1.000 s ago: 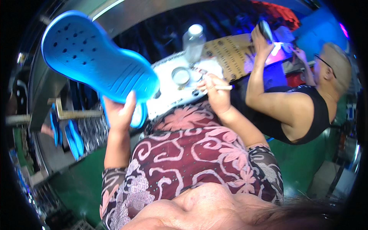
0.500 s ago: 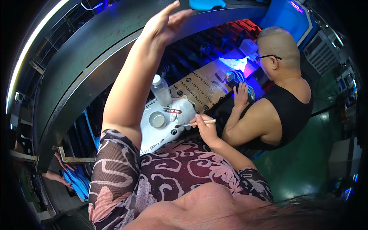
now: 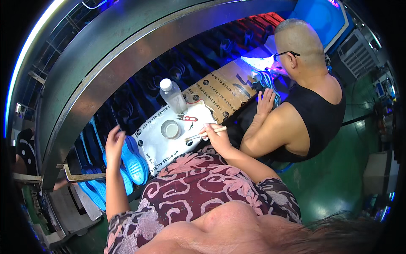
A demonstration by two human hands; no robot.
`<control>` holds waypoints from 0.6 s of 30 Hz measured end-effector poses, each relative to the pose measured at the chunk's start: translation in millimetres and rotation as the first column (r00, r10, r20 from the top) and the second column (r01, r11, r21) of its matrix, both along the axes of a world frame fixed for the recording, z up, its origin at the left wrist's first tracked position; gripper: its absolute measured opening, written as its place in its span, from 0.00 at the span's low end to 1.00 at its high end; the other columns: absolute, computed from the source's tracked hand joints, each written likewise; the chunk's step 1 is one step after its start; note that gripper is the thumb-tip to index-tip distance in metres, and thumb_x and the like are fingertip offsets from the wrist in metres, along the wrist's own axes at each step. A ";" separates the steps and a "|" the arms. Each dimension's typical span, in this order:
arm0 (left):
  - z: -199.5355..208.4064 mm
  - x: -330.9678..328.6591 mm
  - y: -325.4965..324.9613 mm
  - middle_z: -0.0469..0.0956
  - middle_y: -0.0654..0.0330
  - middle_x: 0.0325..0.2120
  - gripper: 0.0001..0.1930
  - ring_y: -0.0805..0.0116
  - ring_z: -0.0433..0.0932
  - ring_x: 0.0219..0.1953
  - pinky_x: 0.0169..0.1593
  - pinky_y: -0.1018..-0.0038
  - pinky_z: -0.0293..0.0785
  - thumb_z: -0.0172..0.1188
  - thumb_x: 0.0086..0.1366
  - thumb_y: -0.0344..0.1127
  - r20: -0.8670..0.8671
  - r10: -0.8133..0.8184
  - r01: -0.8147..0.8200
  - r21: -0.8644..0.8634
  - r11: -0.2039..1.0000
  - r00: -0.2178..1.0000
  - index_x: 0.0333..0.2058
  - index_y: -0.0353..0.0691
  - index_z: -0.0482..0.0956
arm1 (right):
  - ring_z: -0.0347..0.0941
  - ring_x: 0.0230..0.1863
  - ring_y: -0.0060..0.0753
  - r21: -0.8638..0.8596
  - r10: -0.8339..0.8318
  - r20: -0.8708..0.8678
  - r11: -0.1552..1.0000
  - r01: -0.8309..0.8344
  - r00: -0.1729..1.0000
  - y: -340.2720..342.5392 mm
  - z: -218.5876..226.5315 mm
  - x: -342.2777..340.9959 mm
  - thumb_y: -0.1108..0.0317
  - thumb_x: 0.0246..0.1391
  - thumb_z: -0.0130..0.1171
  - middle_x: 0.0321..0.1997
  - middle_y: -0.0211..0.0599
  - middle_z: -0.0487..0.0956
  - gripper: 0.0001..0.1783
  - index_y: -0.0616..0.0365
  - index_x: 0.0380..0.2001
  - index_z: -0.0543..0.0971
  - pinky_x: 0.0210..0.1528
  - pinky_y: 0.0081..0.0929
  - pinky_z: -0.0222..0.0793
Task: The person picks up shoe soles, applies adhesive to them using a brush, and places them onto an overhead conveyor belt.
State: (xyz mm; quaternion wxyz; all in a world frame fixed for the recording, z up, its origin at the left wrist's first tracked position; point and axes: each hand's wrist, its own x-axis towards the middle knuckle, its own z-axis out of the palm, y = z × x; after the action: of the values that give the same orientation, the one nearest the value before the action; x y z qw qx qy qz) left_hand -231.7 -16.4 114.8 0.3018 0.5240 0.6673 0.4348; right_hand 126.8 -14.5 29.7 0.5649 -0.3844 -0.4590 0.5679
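My right hand (image 3: 215, 135) grips a thin paintbrush (image 3: 198, 136) by its pale wooden handle, bristles pointing left over a white printed sheet (image 3: 165, 152). Left of the bristles stands a small round cup (image 3: 171, 128) of pale, cloudy liquid. My left hand (image 3: 114, 142), fingers loosely apart and seemingly holding nothing, hovers beside several blue shoe soles. The nearest blue sole (image 3: 136, 165) lies between that hand and the sheet; another sole (image 3: 93, 192) is lower left. Behind the cup are a clear bottle with a white cap (image 3: 172, 96) and small red-handled snips (image 3: 188, 118).
A metal machine housing (image 3: 89, 89) arches overhead on the left, above a dark rack of slats. On the right a co-worker in a black top (image 3: 313, 114) handles a blue-striped item under bright light. Printed cardboard (image 3: 228, 93) lies between us.
My left arm has come down from high over the machine housing to the soles at left. Several blue soles now show beside the sheet. My right hand still holds the paintbrush, slightly farther left.
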 end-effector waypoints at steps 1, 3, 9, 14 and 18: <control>-30.5 -43.2 -20.5 0.76 0.56 0.32 0.22 0.71 0.74 0.32 0.38 0.77 0.71 0.56 0.57 0.32 -0.311 0.051 -0.049 0.015 0.999 0.949 0.51 0.35 0.67 | 0.69 0.24 0.17 -0.020 0.032 -0.033 0.999 -0.032 0.999 0.1 2.2 -2.9 0.65 0.59 0.47 0.23 0.33 0.77 0.16 0.65 0.24 0.76 0.27 0.16 0.64; -57.0 -62.7 -64.9 0.76 0.54 0.30 0.25 0.67 0.74 0.30 0.37 0.74 0.72 0.59 0.53 0.34 -0.547 0.120 -0.154 -0.018 0.988 0.829 0.51 0.34 0.68 | 0.69 0.24 0.19 0.005 0.063 -0.008 0.998 -0.063 0.998 1.3 3.7 -7.6 0.66 0.60 0.46 0.23 0.33 0.77 0.16 0.65 0.24 0.76 0.28 0.17 0.65; -100.4 -39.2 -122.4 0.74 0.43 0.39 0.33 0.45 0.75 0.40 0.42 0.56 0.71 0.55 0.49 0.39 -0.820 -0.069 -0.398 -0.347 0.849 0.568 0.55 0.37 0.61 | 0.69 0.24 0.20 -0.015 0.076 0.126 0.997 -0.075 0.989 2.1 15.0 -11.7 0.66 0.60 0.44 0.22 0.33 0.76 0.17 0.64 0.24 0.77 0.29 0.17 0.65; -89.9 -29.0 -103.7 0.76 0.40 0.29 0.24 0.42 0.76 0.32 0.38 0.55 0.72 0.53 0.50 0.40 -0.822 -0.113 -0.422 -0.399 0.814 0.559 0.46 0.36 0.65 | 0.69 0.24 0.20 0.023 0.039 0.172 0.999 -0.043 0.984 25.5 7.1 3.9 0.62 0.60 0.45 0.22 0.33 0.76 0.19 0.65 0.24 0.77 0.29 0.18 0.64; -85.3 -25.3 -114.9 0.75 0.40 0.23 0.19 0.41 0.75 0.27 0.33 0.54 0.70 0.51 0.52 0.37 -0.797 -0.031 -0.394 -0.331 0.857 0.603 0.42 0.34 0.64 | 0.69 0.24 0.21 0.065 0.039 0.267 0.996 -0.058 0.963 41.0 12.0 -5.1 0.61 0.59 0.46 0.24 0.35 0.77 0.19 0.66 0.26 0.78 0.30 0.18 0.65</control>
State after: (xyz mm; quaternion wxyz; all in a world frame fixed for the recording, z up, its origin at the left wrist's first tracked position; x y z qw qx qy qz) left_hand -257.0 -131.3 29.5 0.0535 0.4950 0.8671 0.0155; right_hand 121.7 26.4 41.7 0.4977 -0.4250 -0.5602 0.5079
